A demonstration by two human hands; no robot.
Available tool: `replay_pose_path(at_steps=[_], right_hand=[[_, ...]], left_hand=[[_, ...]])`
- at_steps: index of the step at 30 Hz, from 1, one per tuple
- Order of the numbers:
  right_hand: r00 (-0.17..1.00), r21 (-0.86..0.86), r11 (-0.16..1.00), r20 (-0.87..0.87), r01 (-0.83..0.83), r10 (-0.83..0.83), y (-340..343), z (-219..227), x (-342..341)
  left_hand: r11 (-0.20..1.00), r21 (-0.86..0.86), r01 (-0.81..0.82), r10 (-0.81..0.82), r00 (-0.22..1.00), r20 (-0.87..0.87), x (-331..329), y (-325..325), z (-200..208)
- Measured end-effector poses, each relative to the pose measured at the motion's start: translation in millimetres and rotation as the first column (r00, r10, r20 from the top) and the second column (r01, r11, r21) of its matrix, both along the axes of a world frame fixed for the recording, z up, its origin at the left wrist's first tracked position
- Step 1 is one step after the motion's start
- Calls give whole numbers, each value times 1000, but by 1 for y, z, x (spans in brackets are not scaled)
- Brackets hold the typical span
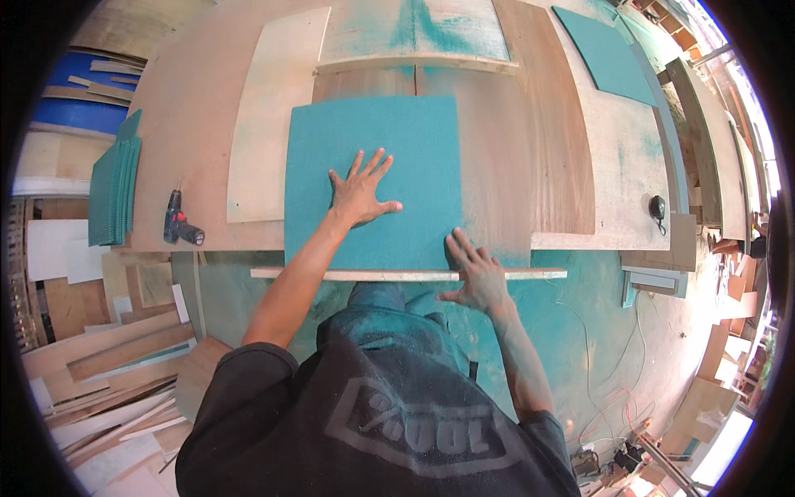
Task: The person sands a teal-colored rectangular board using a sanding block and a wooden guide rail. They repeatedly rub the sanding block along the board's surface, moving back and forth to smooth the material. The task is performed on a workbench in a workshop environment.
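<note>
A square teal panel [331, 236] lies flat on the wooden worktable, close to its front edge. My left hand [358, 193] rests on the panel's face with the fingers spread, holding nothing. Along the panel's near edge runs a narrow wooden strip [534, 273], which sticks out past it on both sides. At the panel's near right corner is my right hand [479, 272], its fingers stretched out and its thumb apart, nearest the edge and the strip. Behind the panel another wooden strip [464, 60] lies crosswise over brown boards [497, 166].
A black and red cordless drill [179, 222] lies on the table's left side, beside a stack of teal panels [116, 190]. Another teal panel [604, 54] lies at the far right. A small black object [657, 209] sits near the right edge. Cables [638, 348] trail over the floor; wood offcuts [124, 398] pile up at left.
</note>
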State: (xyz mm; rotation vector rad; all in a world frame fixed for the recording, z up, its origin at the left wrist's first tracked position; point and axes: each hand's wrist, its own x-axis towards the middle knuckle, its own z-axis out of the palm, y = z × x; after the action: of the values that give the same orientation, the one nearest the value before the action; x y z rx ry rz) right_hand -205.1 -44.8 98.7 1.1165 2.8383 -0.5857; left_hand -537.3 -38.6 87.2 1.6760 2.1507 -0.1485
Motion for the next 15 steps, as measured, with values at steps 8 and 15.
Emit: replay_pose_path(at_steps=[8, 15], right_hand=[[993, -28, 999, -119, -29, 26, 15, -20, -7], [989, -25, 994, -103, -107, 104, 64, -31, -25]], left_hand=[[992, -126, -13, 17, 999, 28, -12, 40, 19], [991, -130, -1, 5, 1000, 28, -39, 89, 13]])
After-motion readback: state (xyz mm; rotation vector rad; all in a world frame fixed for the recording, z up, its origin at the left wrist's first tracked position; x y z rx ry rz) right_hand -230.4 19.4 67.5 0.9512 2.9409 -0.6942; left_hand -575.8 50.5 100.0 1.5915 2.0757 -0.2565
